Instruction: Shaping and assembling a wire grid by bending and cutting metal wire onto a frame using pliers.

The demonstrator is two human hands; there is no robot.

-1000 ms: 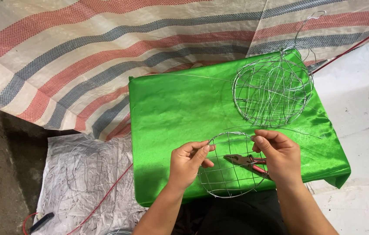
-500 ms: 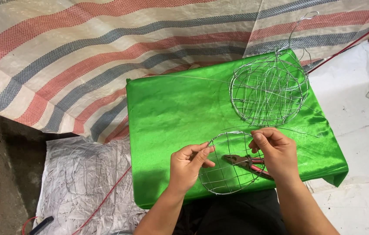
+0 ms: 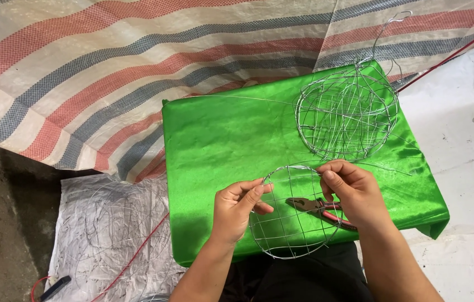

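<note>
We hold a round wire grid point(image 3: 293, 215) flat over the green cloth's point(image 3: 220, 140) near edge. Our left hand point(image 3: 239, 207) pinches its left rim; our right hand point(image 3: 354, 193) pinches the top rim, pliers point(image 3: 318, 208) beneath. A wire ball point(image 3: 347, 112) lies beyond.

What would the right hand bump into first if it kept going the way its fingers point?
The right hand points left along the round wire grid, so it would probably meet the left hand first, though depth is unclear.
</note>
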